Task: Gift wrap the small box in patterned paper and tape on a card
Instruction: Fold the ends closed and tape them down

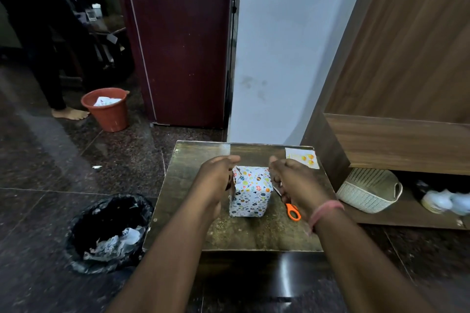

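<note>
Fingers of both hands hidden behind wrapped box (250, 190); grip unclear.

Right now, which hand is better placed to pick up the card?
Right. The right hand is on the box's right side, and the card lies at the table's far right corner. The left hand would have to cross the box.

box (250, 192): white paper, multicoloured egg print | scissors (292, 211): orange handles | bucket (106, 109): terracotta red | bin bag (109, 231): black | basket (368, 190): cream
</note>
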